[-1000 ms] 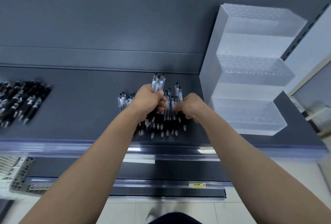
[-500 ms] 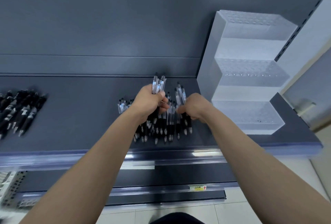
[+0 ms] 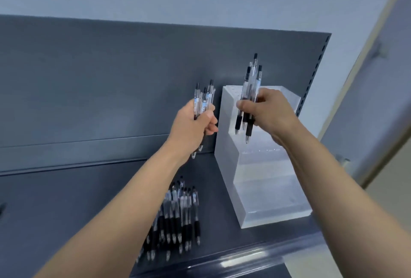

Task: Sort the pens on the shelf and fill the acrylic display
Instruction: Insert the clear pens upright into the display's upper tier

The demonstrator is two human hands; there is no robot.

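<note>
At the far left edge of the shelf [image 3: 66, 206] a dark shape is cut off by the frame; it may be more pens, but it is too blurred to tell. The grey back panel [image 3: 111, 73] rises behind the shelf.

Near the shelf's front edge, left of centre, lies the pile [image 3: 178, 215] of loose pens, roughly side by side with black grips and tips toward the near side. The left forearm crosses over part of it.

Above and beyond the pile, the left hand [image 3: 192, 125] is raised off the shelf in front of the back panel. Its fingers are curled round the left bundle [image 3: 203, 100], several clear pens held upright, clickers up, tips showing below the fist.

Just right of that hand stands the display [image 3: 262, 188], a frosted stepped block on the right end of the shelf, its tallest step against the back panel.

The right hand [image 3: 269, 111] is up in front of the display's top step. Its fingers and thumb pinch the right bundle [image 3: 251, 84], a few pens held upright, tips down over the middle step and not touching it.

At the far right, the slotted upright [image 3: 312, 80] ends the back panel.
</note>
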